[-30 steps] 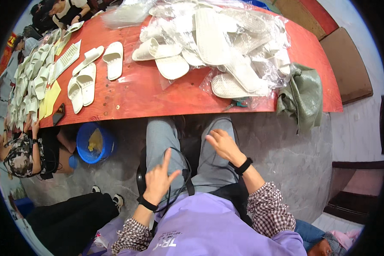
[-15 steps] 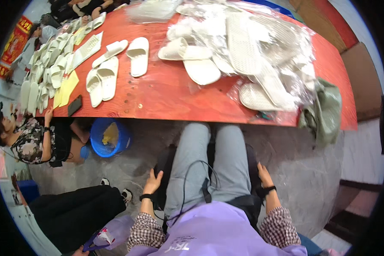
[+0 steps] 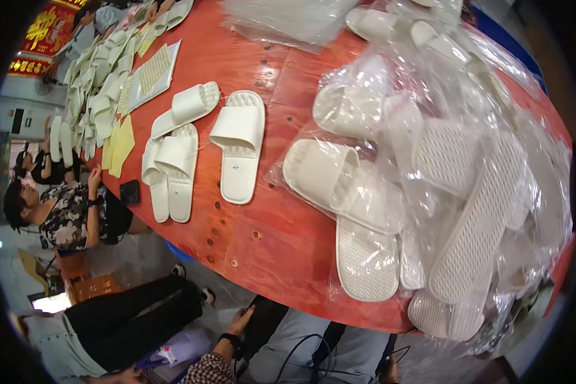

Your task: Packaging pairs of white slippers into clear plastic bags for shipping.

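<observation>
My left hand (image 3: pixel 240 320), with a black band at the wrist, grips the side of the black seat (image 3: pixel 266 315) beside my left thigh. Only a sliver of my right hand (image 3: pixel 389 371) shows at the lower edge by the other thigh; its fingers are mostly hidden. Both hands are below the red table's edge, apart from the slippers. On the table, an unwrapped white slipper (image 3: pixel 239 147) stands alone beside a small group of white slippers (image 3: pixel 176 173). To the right lies a heap of white slippers in clear plastic bags (image 3: pixel 371 185).
The red wooden table (image 3: pixel 256 256) carries a stack of clear bags (image 3: pixel 294 22), yellow sheets (image 3: pixel 119 147), a black phone (image 3: pixel 129 192) and a far-left slipper pile (image 3: pixel 99 83). A person in a patterned top (image 3: pixel 67 214) sits at left; another in black trousers (image 3: pixel 137 317) is nearer.
My view has tilted up and come closer to the table, so the slippers look larger. My hands and legs now sit lower in view, the right hand almost out of it.
</observation>
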Available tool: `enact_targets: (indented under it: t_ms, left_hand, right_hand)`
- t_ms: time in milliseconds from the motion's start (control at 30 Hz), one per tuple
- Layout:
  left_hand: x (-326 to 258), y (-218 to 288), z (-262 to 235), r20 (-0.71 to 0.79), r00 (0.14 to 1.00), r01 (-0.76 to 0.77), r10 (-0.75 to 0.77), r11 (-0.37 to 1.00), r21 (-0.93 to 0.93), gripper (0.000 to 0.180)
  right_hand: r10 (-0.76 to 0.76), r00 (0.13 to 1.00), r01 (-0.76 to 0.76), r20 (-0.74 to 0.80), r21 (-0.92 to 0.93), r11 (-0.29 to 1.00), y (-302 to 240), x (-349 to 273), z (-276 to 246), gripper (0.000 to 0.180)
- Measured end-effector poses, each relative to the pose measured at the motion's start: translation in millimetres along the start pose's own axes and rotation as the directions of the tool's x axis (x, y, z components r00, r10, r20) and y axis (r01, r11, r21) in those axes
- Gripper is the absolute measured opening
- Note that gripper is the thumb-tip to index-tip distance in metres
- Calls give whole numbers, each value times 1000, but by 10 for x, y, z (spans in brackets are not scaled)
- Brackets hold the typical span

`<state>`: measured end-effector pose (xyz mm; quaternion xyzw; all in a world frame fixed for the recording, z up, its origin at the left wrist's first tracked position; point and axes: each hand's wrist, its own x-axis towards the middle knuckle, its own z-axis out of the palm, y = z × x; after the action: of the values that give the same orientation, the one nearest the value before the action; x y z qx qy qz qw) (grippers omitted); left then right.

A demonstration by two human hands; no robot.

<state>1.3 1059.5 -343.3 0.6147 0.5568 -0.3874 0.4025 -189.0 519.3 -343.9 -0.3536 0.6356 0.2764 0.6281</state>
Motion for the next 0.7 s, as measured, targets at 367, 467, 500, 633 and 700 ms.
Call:
enact_targets:
  t_ms: [367,467,500,633,700]
  left_hand:
    - [-341,1081,183,-11,974,-225,224,972,-72,83]
    - [-43,1070,147,19,971,-238,238,956,171,86]
    - [75,901,128,-1,968,-249,252,958,146,86]
    - [122,628,15,-107,923,-329,369,904,272,92]
    - [160,636,52,84,868,-496,490,844,205,93]
  right_hand:
    - [-310,911,409,273,-697,589,-237,209,-321,26]
    - [-372,838,521,400,-788,329,-29,200,-372,22]
    - [-373,815,545,443,-804,238,-9,191,-345,20]
    - [-392,738,578,549,-814,-52,19,122,-162,17]
    - [-109,986,116,126,-53,992,58,196,-148,26]
